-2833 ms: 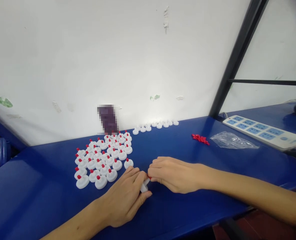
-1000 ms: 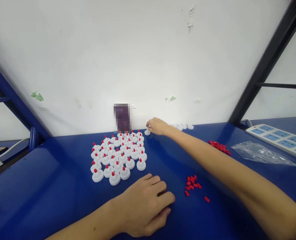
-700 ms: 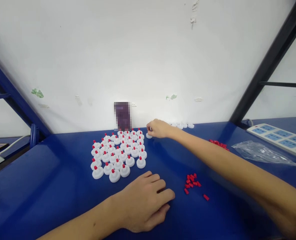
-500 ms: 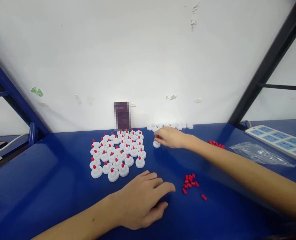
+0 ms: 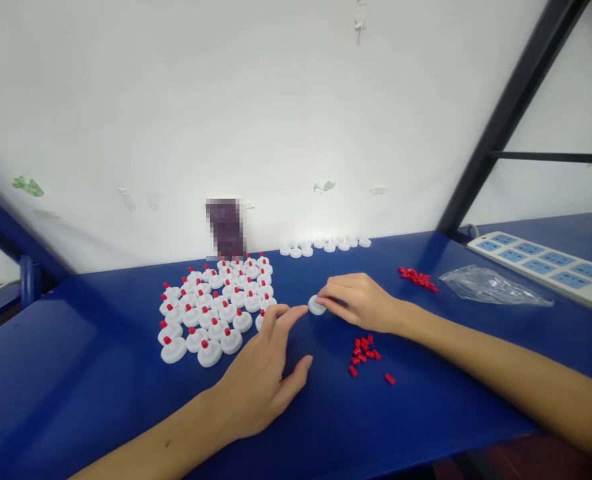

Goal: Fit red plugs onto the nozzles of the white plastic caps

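My right hand [image 5: 359,301] pinches a white plastic cap [image 5: 317,305], tilted, above the blue table [image 5: 326,427]. My left hand [image 5: 263,373] reaches up beside it, thumb and fingers apart; its index fingertip is at the cap's left edge, and whether it touches I cannot tell. Left of the hands stand several white caps with red tips [image 5: 209,353], grouped closely, a few partly hidden behind my left fingers. Small red tips [image 5: 361,352] lie loose in a pile below my right hand, one [image 5: 390,379] apart from the others.
White caps without red tips [image 5: 330,246] line the wall's foot. More red pieces [image 5: 417,279] lie right, beside a clear plastic bag [image 5: 491,285] and a power strip [image 5: 541,263]. A pixelated dark purple object [image 5: 227,230] leans on the wall. Metal posts [image 5: 506,113] flank the table.
My right hand has brought the white cap from near the back row toward me. My left hand has moved up and leftward to meet it. The camera view has shifted a little.
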A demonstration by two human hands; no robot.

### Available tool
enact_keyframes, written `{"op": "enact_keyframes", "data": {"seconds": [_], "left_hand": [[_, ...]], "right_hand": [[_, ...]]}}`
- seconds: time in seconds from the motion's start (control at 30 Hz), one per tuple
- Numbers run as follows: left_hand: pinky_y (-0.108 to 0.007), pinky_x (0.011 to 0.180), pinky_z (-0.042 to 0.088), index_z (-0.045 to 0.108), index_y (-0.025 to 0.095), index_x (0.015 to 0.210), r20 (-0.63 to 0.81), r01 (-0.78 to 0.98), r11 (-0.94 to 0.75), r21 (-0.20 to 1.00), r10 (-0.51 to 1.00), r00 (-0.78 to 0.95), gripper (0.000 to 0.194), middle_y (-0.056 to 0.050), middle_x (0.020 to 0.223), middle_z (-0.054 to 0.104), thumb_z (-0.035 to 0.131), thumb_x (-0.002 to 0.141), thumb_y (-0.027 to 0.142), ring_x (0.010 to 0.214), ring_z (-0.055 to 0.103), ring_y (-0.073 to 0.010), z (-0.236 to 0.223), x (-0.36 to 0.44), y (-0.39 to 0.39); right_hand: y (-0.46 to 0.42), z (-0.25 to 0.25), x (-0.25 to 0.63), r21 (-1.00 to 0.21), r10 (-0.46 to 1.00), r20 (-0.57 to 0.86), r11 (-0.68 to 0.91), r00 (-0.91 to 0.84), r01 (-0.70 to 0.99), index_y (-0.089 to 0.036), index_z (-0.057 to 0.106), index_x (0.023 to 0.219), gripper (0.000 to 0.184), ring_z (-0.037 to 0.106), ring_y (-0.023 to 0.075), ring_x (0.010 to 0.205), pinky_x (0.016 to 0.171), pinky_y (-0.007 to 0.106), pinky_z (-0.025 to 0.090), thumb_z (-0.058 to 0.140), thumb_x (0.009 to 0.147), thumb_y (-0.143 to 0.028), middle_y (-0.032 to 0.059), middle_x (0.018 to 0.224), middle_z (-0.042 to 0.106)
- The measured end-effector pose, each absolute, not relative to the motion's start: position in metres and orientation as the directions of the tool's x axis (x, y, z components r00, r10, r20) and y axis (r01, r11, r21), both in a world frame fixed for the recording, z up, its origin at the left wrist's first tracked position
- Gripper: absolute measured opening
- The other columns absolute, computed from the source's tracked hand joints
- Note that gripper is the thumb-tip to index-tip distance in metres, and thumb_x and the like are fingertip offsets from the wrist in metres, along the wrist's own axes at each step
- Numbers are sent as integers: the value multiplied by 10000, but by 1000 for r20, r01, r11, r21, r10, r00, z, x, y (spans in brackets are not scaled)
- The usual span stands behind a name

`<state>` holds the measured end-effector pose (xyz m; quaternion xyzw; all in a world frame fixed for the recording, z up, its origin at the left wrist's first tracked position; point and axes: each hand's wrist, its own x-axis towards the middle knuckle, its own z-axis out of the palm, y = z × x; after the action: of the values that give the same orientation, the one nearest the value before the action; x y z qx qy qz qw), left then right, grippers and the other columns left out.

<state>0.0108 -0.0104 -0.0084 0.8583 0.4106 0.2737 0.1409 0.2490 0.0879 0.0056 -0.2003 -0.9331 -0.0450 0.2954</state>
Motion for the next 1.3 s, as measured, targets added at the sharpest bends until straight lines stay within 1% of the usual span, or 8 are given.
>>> {"op": "enact_keyframes", "data": {"seconds": [0.13,0.33,0.5,0.6,0.7,0.87,0.97,1.3], "left_hand": [[-379,744,570,140,291,1492,387,600,-643,476,766,514,644,-140,1377,365,497,957,252,749,569,-147,-10,9,-8],[-359,814,545,219,306,1451,291,542,-690,480,708,644,497,-62,1230,588,425,1007,224,954,643,-211,-3,8,-7],[-366,817,527,294,286,1419,271,615,-654,441,750,603,442,-65,1182,609,456,1008,280,940,637,-221,-1,9,-8],[-342,783,514,382,271,1368,264,623,-676,394,732,627,375,-52,1092,618,467,1002,283,903,631,-214,0,9,-9],[-314,759,492,478,249,1258,274,597,-719,356,691,669,262,-38,1016,612,464,997,252,884,620,-204,2,10,-9],[-308,726,464,503,234,1208,277,561,-760,329,645,712,223,-37,1000,609,477,986,242,856,607,-201,4,11,-8],[-312,730,460,503,228,1212,270,549,-772,322,630,728,229,-37,990,612,476,985,235,858,604,-202,4,11,-7],[-308,727,466,523,223,1204,266,554,-772,313,631,729,236,-31,955,615,500,969,225,844,605,-199,7,12,-7]], "right_hand": [[62,11,243,-36,247,647,955,-722,294,-147,647,938,230,583,115,632,611,243,422,465,1025,-257,26,753,669],[38,16,238,-8,170,560,980,-811,200,-145,655,972,228,600,117,666,598,261,393,441,1025,-203,30,840,705],[39,38,252,-189,409,251,910,-877,370,-199,619,1138,263,568,133,698,667,276,390,635,931,-360,-5,859,654],[37,49,260,-247,482,47,855,-875,457,-218,655,1023,353,583,162,768,718,288,393,776,783,-448,-11,864,634],[35,51,264,-245,465,-30,855,-885,458,-222,670,916,316,582,174,788,754,303,393,797,749,-458,-8,856,617],[33,48,265,-219,453,-18,868,-891,446,-204,633,755,99,527,132,696,751,298,392,728,745,-233,-28,776,565],[34,46,265,-248,453,-3,863,-891,440,-203,625,715,72,516,125,689,754,291,393,676,760,-177,-28,759,570],[36,43,264,-267,462,34,859,-886,438,-222,663,897,114,537,148,745,769,309,398,694,796,-266,-26,780,572]]}}
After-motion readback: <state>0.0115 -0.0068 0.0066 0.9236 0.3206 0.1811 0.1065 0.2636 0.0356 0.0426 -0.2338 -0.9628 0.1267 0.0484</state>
